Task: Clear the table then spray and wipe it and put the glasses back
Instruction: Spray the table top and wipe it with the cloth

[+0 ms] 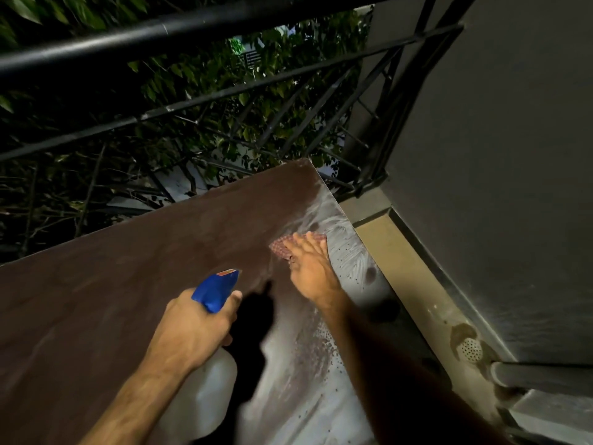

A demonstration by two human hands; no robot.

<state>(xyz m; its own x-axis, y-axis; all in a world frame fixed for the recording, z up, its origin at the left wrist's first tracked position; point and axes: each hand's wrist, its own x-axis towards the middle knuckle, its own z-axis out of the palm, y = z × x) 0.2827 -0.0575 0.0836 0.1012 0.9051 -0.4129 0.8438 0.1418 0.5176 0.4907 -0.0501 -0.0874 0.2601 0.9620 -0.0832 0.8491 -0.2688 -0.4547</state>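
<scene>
Head view: I wipe the wet table (128, 300).
Left hand (195, 329) grips spray bottle (215, 358); right hand (309, 268), fingers flat, presses cloth (280, 247).

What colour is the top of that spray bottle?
Blue, with a small red tip, on the translucent white plastic spray bottle; the head view shows it.

Single head-worn wide-angle view, as I read it: looks forward and steeply down, close over the brown table (112, 300), facing its far corner, the black railing (192, 27) beyond.
</scene>
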